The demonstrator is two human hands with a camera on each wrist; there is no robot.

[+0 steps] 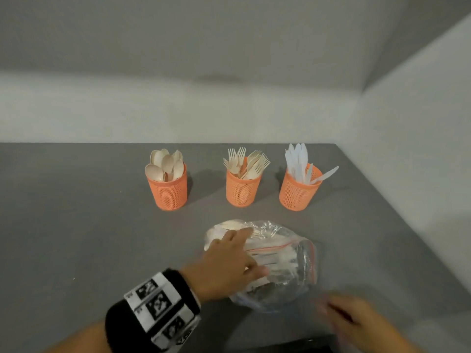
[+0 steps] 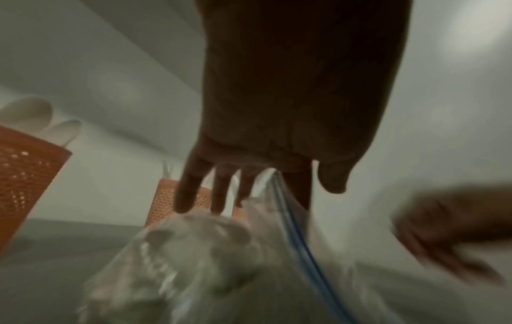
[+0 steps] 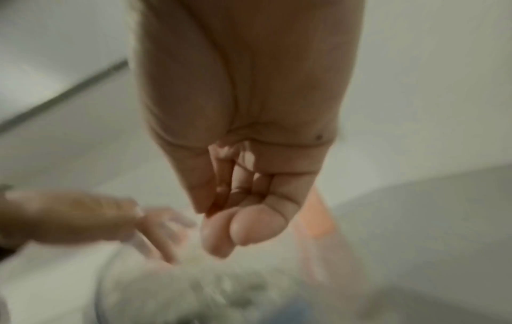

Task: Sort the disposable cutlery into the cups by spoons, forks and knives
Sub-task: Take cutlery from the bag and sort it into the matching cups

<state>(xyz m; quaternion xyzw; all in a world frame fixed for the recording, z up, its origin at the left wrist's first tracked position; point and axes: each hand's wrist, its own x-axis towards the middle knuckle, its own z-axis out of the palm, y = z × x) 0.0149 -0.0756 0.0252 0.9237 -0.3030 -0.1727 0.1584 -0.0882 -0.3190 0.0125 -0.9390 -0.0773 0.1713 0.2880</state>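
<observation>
Bag: clear zip bag (image 1: 277, 266) of loose cutlery, on the grey table (image 1: 76, 225) before three orange cups (image 1: 242, 189); light, limp, slippery.
Left hand (image 1: 229, 263): fingers spread, resting on the bag.
Right hand (image 1: 356, 317): blurred; fingertips bunched; contact with the bag cannot be told.
Hold: zip rim, judged firmest.

No readable words, brand names or numbers show in any of the three views. The only sign-like marks are the black-and-white square marker patterns printed on the white panel of the wristband (image 1: 159, 308) on the left forearm in the head view; small characters beside those squares are too blurred to read. The two wrist views are too smeared to make out any lettering.
</observation>
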